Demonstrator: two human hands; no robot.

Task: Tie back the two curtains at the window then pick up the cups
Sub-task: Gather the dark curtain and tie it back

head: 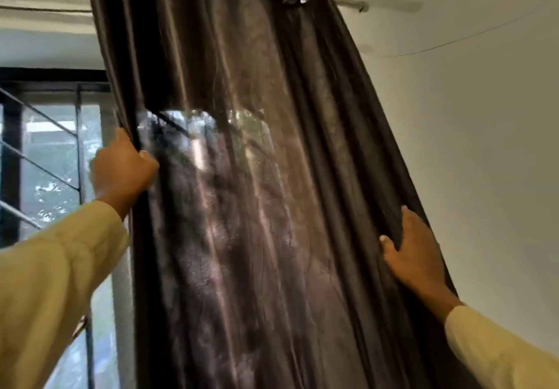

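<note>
Daylight from window (54,159) at left glows through curtain (242,207); room dim, slight motion blur, wide-angle bending.

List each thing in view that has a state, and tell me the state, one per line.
Dark curtain: hanging in folds, not tied back, held at both edges.
Left hand: grips the curtain's left edge.
Right hand: grips a fold at its right edge.
Curtain rod: mounted, carrying the curtain.
Window: uncovered left of the curtain.
</note>
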